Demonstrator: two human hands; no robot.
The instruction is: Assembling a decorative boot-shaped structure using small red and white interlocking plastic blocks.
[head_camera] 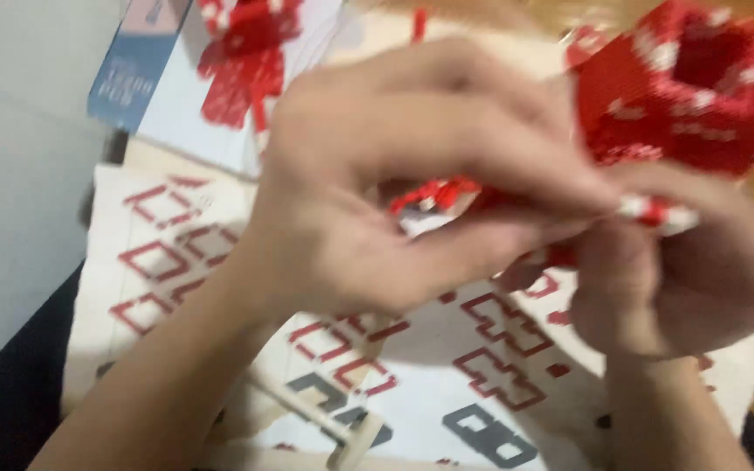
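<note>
Pinching a small red-and-white brick piece (pixel 656 212) between my left hand (pixel 394 183) and right hand (pixel 682 262), fingers closed on it, just below the red block model (pixel 691 87). It seems light, rigid, slippery and easily dropped; I'd grip its flat sides.

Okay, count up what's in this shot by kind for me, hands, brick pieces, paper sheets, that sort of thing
Hands: 2, the left hand and the right hand, together pinching a small red and white brick piece
Red and white brick builds: 2, the small piece and a large build
Printed instruction sheets: 2, one below the hands, one at upper left
Blue box: 1
Total: 7
</note>
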